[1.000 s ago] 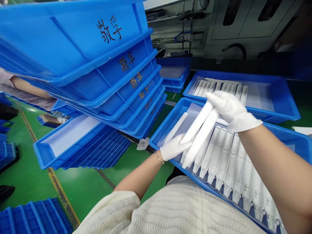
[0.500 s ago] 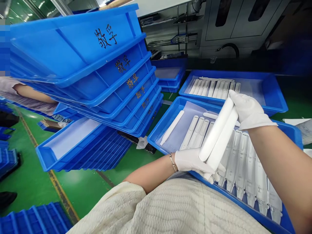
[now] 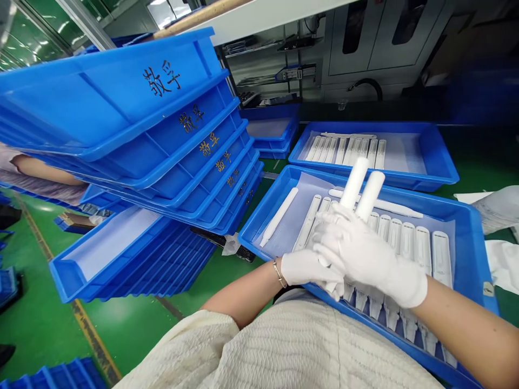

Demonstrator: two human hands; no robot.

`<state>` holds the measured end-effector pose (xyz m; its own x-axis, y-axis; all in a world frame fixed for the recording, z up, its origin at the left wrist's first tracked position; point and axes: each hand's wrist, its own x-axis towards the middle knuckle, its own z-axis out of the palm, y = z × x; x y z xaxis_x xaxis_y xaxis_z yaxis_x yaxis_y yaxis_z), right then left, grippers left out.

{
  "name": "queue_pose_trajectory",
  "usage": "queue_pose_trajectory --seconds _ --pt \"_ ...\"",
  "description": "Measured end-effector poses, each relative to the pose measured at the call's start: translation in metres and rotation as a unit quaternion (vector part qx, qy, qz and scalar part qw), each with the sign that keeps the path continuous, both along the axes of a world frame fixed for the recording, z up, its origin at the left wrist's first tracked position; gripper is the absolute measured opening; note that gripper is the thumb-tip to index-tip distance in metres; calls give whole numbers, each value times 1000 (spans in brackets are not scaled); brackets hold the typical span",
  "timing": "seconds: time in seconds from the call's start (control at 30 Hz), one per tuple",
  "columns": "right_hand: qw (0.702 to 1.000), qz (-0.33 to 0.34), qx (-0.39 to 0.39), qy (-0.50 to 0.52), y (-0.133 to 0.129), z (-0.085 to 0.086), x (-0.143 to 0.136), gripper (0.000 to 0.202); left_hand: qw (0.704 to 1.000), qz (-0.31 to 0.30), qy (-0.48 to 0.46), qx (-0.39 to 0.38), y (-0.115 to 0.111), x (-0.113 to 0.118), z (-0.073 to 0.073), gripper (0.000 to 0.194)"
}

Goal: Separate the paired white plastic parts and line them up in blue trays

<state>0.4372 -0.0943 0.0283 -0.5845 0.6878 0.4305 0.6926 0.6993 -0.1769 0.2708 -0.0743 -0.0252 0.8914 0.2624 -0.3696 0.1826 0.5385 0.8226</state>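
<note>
Bins (image 3: 121,121) of glossy, ribbed blue plastic are stacked at ten o'clock, partly blocking a co-worker's arm (image 3: 44,170), and a far tray (image 3: 432,148) is set at two o'clock. Smooth white tubes (image 3: 371,195), two with rounded ends, are clasped by the white-gloved left hand (image 3: 314,270) and right hand (image 3: 352,246), pressed together over the near tray (image 3: 470,254) at three to four o'clock. Since the earlier frame, the right hand has been brought down from the tubes' upper ends.

Plain white is shared by the left glove (image 3: 306,268), the right glove (image 3: 365,251) and both tubes (image 3: 354,181). The crate stack (image 3: 105,92) is coloured blue, marked with black and gold characters (image 3: 209,145). The green floor (image 3: 130,335) is striped with yellow.
</note>
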Motion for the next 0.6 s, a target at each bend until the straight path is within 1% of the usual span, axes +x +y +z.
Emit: queue_pose_trajectory --seconds 0.03,0.1,0.13,0.2,0.27,0.33,0.37,0.43,0.5,0.53,0.6 --pt "1000 -13 16 -16 7 1 11 28 999 -28 -14 -7 -1 -1 0 51" --pt "996 -62 54 -42 26 6 43 34 994 -87 -50 -31 -2 -3 -2 56" --pt "993 -91 63 -41 37 8 62 36 991 -114 -62 -35 -3 -5 -3 57" --pt "984 -167 55 -17 58 9 102 43 985 -154 -68 -34 -3 -7 -5 58" --pt "970 -242 28 10 75 4 138 52 981 -178 -60 -41 -2 -8 -6 61" --pt "947 -318 16 43 83 -6 166 49 980 -183 -56 -52 -1 -9 -7 63" --pt "933 -353 -3 71 84 -11 175 48 980 -180 -56 -56 -1 -9 -7 64" --pt "901 -410 -45 132 79 -21 184 48 983 -165 -59 -56 -1 -10 -8 63" --pt "868 -435 -90 222 67 -31 179 51 986 -142 -61 -59 0 -10 -10 62" --pt "853 -429 -110 277 60 -34 172 53 988 -130 -62 -60 1 -10 -11 60" --pt "825 -393 -153 376 45 -41 153 57 990 -109 -68 -61 2 -10 -13 57"
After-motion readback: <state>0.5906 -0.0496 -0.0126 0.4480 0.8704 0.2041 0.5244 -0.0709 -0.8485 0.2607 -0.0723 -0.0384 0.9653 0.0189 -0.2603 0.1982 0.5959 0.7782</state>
